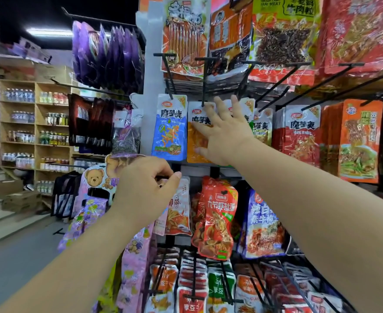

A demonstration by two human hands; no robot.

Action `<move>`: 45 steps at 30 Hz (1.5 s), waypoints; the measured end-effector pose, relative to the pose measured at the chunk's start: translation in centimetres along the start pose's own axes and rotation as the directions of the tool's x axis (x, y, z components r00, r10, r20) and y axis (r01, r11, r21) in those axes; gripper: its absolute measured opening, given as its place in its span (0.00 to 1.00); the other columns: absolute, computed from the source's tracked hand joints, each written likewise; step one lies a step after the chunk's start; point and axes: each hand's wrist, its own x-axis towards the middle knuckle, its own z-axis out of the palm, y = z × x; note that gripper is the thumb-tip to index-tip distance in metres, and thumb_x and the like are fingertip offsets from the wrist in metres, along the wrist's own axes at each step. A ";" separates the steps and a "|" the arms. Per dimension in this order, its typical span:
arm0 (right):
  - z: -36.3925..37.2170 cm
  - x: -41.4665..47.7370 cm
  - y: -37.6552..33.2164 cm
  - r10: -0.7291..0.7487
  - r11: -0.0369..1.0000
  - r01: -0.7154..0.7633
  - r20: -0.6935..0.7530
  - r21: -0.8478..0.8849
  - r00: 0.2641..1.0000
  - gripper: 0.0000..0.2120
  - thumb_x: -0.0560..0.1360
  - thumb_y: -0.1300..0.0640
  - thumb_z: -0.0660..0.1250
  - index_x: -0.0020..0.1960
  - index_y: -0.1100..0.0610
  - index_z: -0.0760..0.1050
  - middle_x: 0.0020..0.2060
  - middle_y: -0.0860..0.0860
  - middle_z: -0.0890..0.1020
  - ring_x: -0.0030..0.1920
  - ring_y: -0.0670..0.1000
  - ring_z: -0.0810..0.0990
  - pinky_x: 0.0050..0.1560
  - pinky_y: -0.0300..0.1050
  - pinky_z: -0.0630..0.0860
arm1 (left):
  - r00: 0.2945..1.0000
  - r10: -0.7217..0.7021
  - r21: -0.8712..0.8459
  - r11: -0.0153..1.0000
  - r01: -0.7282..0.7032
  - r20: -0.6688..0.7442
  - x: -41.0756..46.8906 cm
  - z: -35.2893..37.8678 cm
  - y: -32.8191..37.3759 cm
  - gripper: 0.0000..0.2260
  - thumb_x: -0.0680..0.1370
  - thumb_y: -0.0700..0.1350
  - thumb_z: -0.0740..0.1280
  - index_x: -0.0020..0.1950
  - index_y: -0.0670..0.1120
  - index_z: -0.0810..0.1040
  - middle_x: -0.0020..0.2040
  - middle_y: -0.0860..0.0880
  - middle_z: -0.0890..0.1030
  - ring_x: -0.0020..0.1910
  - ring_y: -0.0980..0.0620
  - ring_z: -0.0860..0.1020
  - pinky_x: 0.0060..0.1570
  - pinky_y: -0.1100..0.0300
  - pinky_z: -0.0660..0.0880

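Right hand: was wide open, fingers straight and spread, fingertips lying on the orange packet.
Orange packet: hung from a black hook, just past 12 o'clock from the middle of the view, with a blue packet just beside it at 9 o'clock.
Left hand: was curled, thumb and forefinger pinching the top edge of the white packet.
White packet: hung at 6 o'clock below the blue one, with a red packet at its 3 o'clock.
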 end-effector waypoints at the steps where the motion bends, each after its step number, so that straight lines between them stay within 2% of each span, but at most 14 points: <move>1: 0.1 0.1 -0.2 -0.001 1.000 0.001 0.008 -0.001 1.000 0.36 0.80 0.28 0.43 0.84 0.41 0.41 0.84 0.55 0.40 0.82 0.64 0.34 0.76 0.74 0.34 | 1.000 0.016 0.006 1.000 -0.016 0.008 0.0 0.1 -0.1 0.13 0.75 0.54 0.68 0.37 0.47 0.82 0.34 0.54 0.80 0.38 0.52 0.78 0.39 0.48 0.77; 6: 0.9 -0.2 -0.1 -0.051 0.997 0.052 -0.020 0.049 0.999 0.36 0.81 0.29 0.44 0.84 0.43 0.40 0.84 0.53 0.42 0.82 0.62 0.36 0.77 0.73 0.37 | 0.999 0.032 -0.009 0.999 -0.032 0.020 0.0 0.3 -0.4 0.16 0.75 0.57 0.64 0.37 0.47 0.82 0.35 0.55 0.80 0.40 0.51 0.78 0.41 0.46 0.77; 9: 0.9 -2.0 0.8 -0.081 0.978 0.107 -0.144 0.180 0.986 0.34 0.84 0.34 0.46 0.85 0.48 0.45 0.84 0.53 0.46 0.83 0.59 0.41 0.81 0.66 0.42 | 0.999 0.043 0.003 0.999 -0.043 0.020 -0.2 0.3 -0.6 0.15 0.75 0.56 0.65 0.38 0.47 0.82 0.36 0.56 0.80 0.40 0.51 0.78 0.41 0.47 0.77; 12: 1.8 -4.3 2.1 -0.050 0.968 0.110 -0.257 0.225 0.965 0.33 0.85 0.41 0.48 0.85 0.55 0.47 0.84 0.55 0.48 0.84 0.58 0.43 0.82 0.61 0.44 | 0.999 0.031 0.009 0.999 -0.031 0.010 -0.3 0.4 -0.5 0.15 0.75 0.56 0.65 0.38 0.47 0.82 0.36 0.56 0.79 0.40 0.51 0.78 0.41 0.47 0.77; 15: 2.9 -5.3 3.8 -0.039 0.965 0.096 -0.232 0.242 0.972 0.35 0.86 0.45 0.55 0.84 0.60 0.45 0.84 0.58 0.47 0.83 0.60 0.44 0.82 0.58 0.45 | 1.000 0.009 0.018 1.000 -0.009 0.004 -0.4 0.5 -0.5 0.11 0.75 0.52 0.68 0.38 0.47 0.82 0.37 0.55 0.80 0.41 0.50 0.78 0.41 0.47 0.77; 17: 3.3 -5.1 4.8 -0.031 0.969 0.075 -0.190 0.234 0.981 0.38 0.85 0.43 0.57 0.84 0.62 0.45 0.84 0.59 0.46 0.83 0.60 0.43 0.83 0.58 0.48 | 1.000 -0.010 0.025 1.000 0.010 0.005 -0.4 0.7 -0.4 0.10 0.75 0.51 0.69 0.38 0.47 0.82 0.37 0.55 0.80 0.41 0.50 0.78 0.41 0.48 0.77; 21: 3.7 -4.5 5.2 -0.034 0.974 0.058 -0.115 0.219 0.993 0.40 0.84 0.34 0.50 0.84 0.56 0.38 0.84 0.54 0.40 0.83 0.57 0.39 0.82 0.60 0.45 | 1.000 -0.017 0.059 0.998 0.017 0.007 -0.2 0.7 -0.2 0.10 0.75 0.51 0.68 0.39 0.46 0.82 0.38 0.55 0.79 0.41 0.52 0.77 0.41 0.51 0.76; 28: 4.0 -4.4 4.9 -0.024 0.965 0.056 -0.128 0.255 0.991 0.40 0.84 0.34 0.49 0.84 0.54 0.36 0.84 0.52 0.38 0.83 0.57 0.38 0.81 0.65 0.44 | 0.998 -0.063 0.191 0.979 0.066 -0.023 -0.6 1.2 1.1 0.10 0.75 0.52 0.69 0.38 0.47 0.80 0.39 0.52 0.80 0.43 0.50 0.77 0.44 0.47 0.77; 32: 3.1 -5.3 5.0 -0.087 0.946 0.116 -0.106 0.303 0.991 0.39 0.84 0.35 0.48 0.84 0.54 0.36 0.84 0.52 0.38 0.83 0.56 0.38 0.81 0.66 0.45 | 0.985 -0.172 0.215 0.961 0.171 -0.017 -1.0 0.7 3.4 0.07 0.79 0.49 0.72 0.48 0.46 0.84 0.49 0.51 0.84 0.50 0.48 0.80 0.54 0.49 0.77; 33: 2.6 -5.9 4.9 -0.104 0.937 0.136 -0.116 0.321 0.988 0.38 0.84 0.35 0.48 0.84 0.54 0.37 0.84 0.51 0.38 0.83 0.55 0.38 0.81 0.65 0.44 | 0.985 -0.170 0.237 0.957 0.168 -0.012 -1.3 0.5 3.9 0.06 0.79 0.46 0.73 0.53 0.45 0.84 0.53 0.50 0.84 0.53 0.47 0.80 0.57 0.51 0.76; 35: 1.6 -7.6 4.1 -0.122 0.911 0.178 -0.171 0.371 0.978 0.36 0.85 0.37 0.47 0.84 0.54 0.39 0.84 0.51 0.39 0.83 0.55 0.38 0.82 0.63 0.43 | 0.995 -0.095 0.302 0.949 0.089 0.006 -2.5 -0.2 4.6 0.12 0.79 0.45 0.73 0.61 0.44 0.82 0.59 0.48 0.83 0.61 0.47 0.79 0.62 0.56 0.72; 38: 0.5 -11.4 1.6 -0.115 0.837 0.254 -0.298 0.485 0.948 0.35 0.85 0.38 0.49 0.85 0.54 0.45 0.84 0.52 0.45 0.84 0.55 0.42 0.82 0.62 0.44 | 0.997 -0.040 0.393 0.919 0.013 0.059 -5.7 -2.1 5.3 0.20 0.75 0.50 0.70 0.65 0.43 0.80 0.65 0.47 0.81 0.66 0.45 0.76 0.65 0.55 0.67; 42: 0.1 -18.3 -4.9 -0.104 0.711 0.369 -0.429 0.599 0.897 0.34 0.83 0.39 0.50 0.82 0.58 0.59 0.83 0.56 0.58 0.83 0.59 0.54 0.80 0.65 0.53 | 0.969 -0.185 0.514 0.855 0.077 0.163 -12.7 -5.4 4.7 0.28 0.75 0.58 0.64 0.69 0.41 0.78 0.69 0.39 0.78 0.67 0.35 0.76 0.66 0.42 0.72; 45: 1.1 -24.6 -11.5 -0.130 0.627 0.384 -0.395 0.678 0.909 0.32 0.82 0.42 0.56 0.81 0.58 0.62 0.82 0.56 0.61 0.82 0.59 0.56 0.79 0.63 0.54 | 0.914 -0.299 0.577 0.812 0.092 0.274 -20.5 -8.1 3.0 0.29 0.74 0.59 0.63 0.69 0.42 0.77 0.67 0.36 0.78 0.63 0.31 0.78 0.61 0.37 0.75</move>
